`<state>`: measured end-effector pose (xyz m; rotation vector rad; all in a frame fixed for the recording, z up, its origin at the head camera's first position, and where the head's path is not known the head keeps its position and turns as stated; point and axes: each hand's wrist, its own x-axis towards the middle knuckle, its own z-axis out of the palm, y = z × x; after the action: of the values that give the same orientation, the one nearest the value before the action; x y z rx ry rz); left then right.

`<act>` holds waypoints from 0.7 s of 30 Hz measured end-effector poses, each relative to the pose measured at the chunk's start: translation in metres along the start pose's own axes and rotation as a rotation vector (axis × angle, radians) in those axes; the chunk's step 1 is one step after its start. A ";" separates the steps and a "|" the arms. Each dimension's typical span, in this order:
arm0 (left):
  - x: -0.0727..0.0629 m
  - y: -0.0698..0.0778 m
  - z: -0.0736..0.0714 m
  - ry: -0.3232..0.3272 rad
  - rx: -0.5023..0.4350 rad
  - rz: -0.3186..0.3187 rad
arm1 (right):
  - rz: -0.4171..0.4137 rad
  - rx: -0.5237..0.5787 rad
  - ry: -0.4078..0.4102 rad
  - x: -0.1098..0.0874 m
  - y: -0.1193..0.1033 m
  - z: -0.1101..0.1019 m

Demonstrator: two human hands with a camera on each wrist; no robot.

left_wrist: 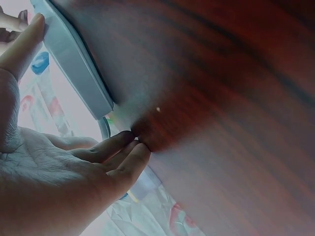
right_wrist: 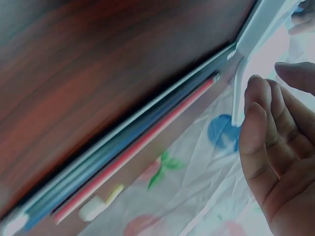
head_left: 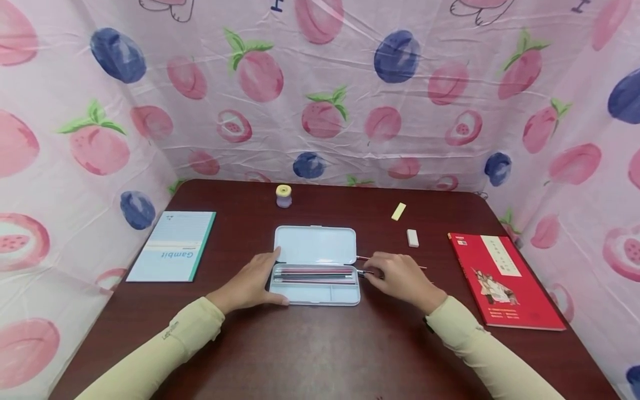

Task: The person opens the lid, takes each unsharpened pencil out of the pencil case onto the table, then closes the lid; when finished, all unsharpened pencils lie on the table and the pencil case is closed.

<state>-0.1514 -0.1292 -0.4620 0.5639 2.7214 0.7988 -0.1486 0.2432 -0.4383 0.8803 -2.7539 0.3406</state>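
The pale blue pencil case [head_left: 310,294] lies with its lid [head_left: 316,244] raised at the back. Several pencils [head_left: 315,274] lie side by side in its rear compartment. My left hand [head_left: 253,280] spans the case's left end, its thumb against the front corner. In the left wrist view, the fingertips [left_wrist: 140,147] of that hand rest near the table surface. My right hand [head_left: 400,276] is beside the case's right end, over loose pencils. In the right wrist view a red pencil [right_wrist: 138,147] and darker ones lie on the table; nothing shows between the thumb and fingers.
A notebook [head_left: 170,247] lies at the left and a red book [head_left: 505,283] at the right. Behind the case stands a small yellow-topped container [head_left: 283,196]. A white eraser [head_left: 412,238] and a yellow strip [head_left: 398,211] lie back right. Patterned curtains [head_left: 350,83] surround the table.
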 end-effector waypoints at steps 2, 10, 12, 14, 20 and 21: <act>0.000 0.001 0.000 0.004 0.004 0.006 | -0.027 0.005 -0.007 0.007 -0.004 0.005; 0.001 0.000 -0.001 0.015 0.021 0.038 | -0.050 -0.013 -0.086 0.022 -0.013 0.016; 0.001 0.000 -0.001 0.014 0.014 0.034 | -0.042 -0.015 -0.119 0.024 -0.015 0.017; 0.001 -0.001 -0.001 0.016 0.009 0.037 | -0.034 -0.022 -0.147 0.027 -0.016 0.017; 0.000 -0.001 -0.001 0.007 0.005 0.026 | -0.012 -0.028 -0.191 0.033 -0.022 0.018; 0.000 -0.001 -0.001 0.007 0.009 0.028 | -0.010 -0.031 -0.196 0.034 -0.022 0.018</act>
<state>-0.1517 -0.1307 -0.4622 0.6029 2.7308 0.7974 -0.1646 0.2021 -0.4424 0.9677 -2.9226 0.2201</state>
